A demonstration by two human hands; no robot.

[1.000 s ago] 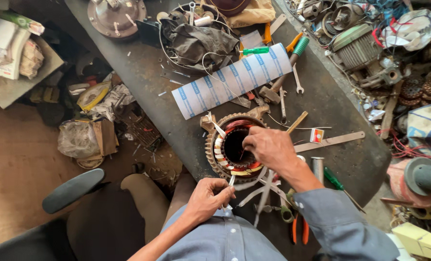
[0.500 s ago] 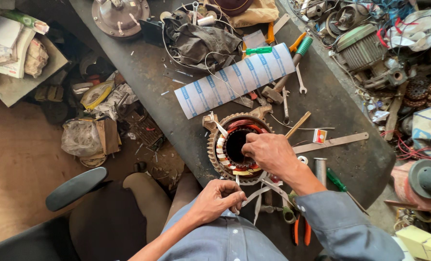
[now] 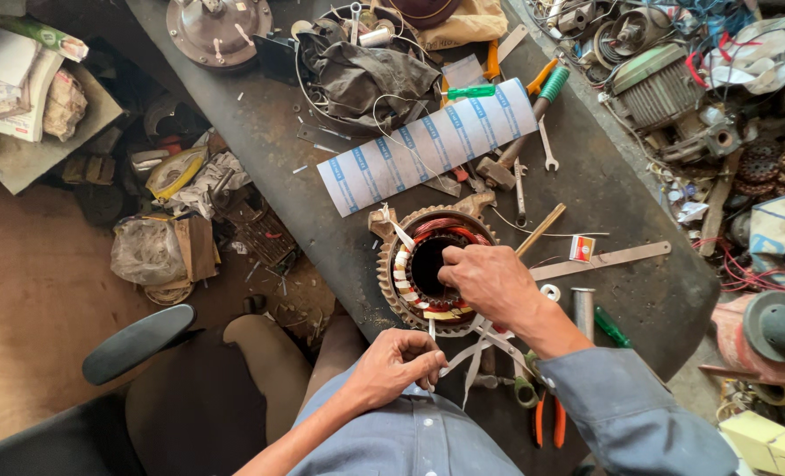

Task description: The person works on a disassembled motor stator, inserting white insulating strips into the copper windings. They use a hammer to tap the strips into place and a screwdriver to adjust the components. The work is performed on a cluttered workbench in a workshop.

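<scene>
While the right hand [image 3: 489, 282] rests curled on the round copper-wound motor stator [image 3: 432, 269] lying on the dark worktop [image 3: 622, 300], the left hand [image 3: 394, 366] pinches a white paper strip [image 3: 431, 339] at its near rim.

Stator [image 3: 428, 264]: copper-red windings, rusty tan toothed rim, yellow-white insulation strips. Paper roll [image 3: 428, 145]: white, blue stripes. Screwdriver [image 3: 472, 91]: green handle. Pliers [image 3: 547, 419]: orange grips. Bench [image 3: 260, 132]: dark grey. Sleeve [image 3: 639, 414]: grey-blue. Small box [image 3: 582, 248]: red and white.
</scene>
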